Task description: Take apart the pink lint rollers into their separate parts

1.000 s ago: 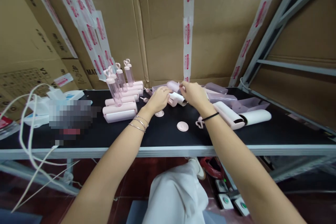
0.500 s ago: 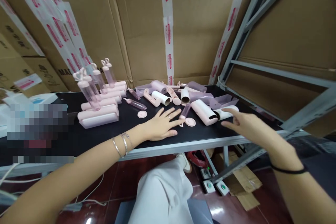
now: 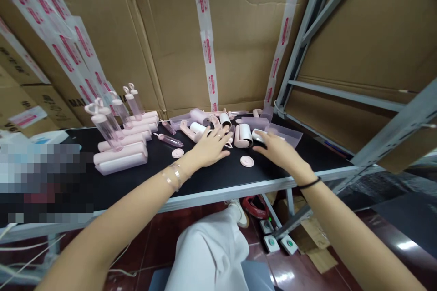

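Note:
My left hand (image 3: 212, 147) is palm down with fingers spread over pink lint roller parts on the black tabletop. Under its fingertips lies a small pink looped piece (image 3: 229, 144), partly covered. My right hand (image 3: 278, 151) has thumb and index finger apart, the index by a white sticky roll (image 3: 258, 136). Between the hands sits a pink roller head (image 3: 238, 136) with a white roll (image 3: 245, 134) in it. A round pink cap (image 3: 247, 161) lies nearer the front edge; another cap (image 3: 177, 153) is left of my left hand.
At left, several pink rollers (image 3: 120, 153) stand in a row with clear handles (image 3: 105, 131) upright. Translucent purple covers (image 3: 285, 134) and tube handles (image 3: 170, 140) lie about. A cardboard wall (image 3: 177, 45) closes the back; a metal frame post (image 3: 300, 45) rises at right.
My right hand has moved left, closer to my left hand, which has reached farther back over the parts. The pink roller head has turned and shifted back. The small looped piece was pushed away from the cap.

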